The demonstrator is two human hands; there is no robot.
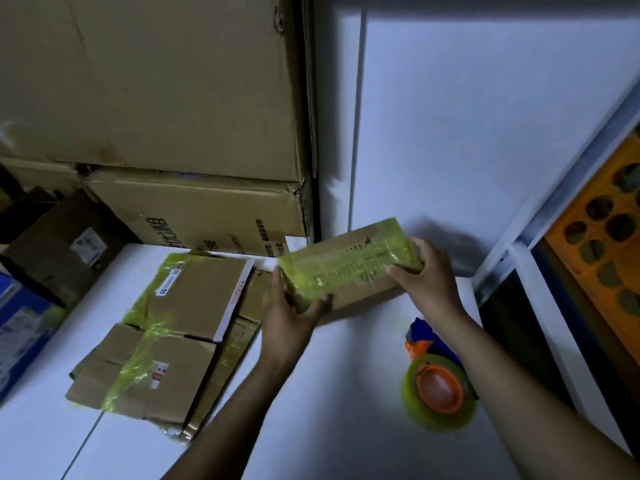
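Note:
A small cardboard box (349, 265) wrapped in yellow-green tape is held above the white table (311, 393), tilted with its right end higher. My left hand (291, 313) grips its lower left corner, thumb on the front face. My right hand (426, 275) grips its right end, fingers curled over the taped edge. A tape dispenser (438, 389) with a yellow-green roll, orange core and blue handle lies on the table under my right forearm.
Flattened taped cartons (166, 330) lie in a pile on the table's left. Large stacked cardboard boxes (156, 98) stand behind them. A white wall (467, 116) rises at the back. A shelf frame (540, 237) with an orange panel (602, 244) stands right.

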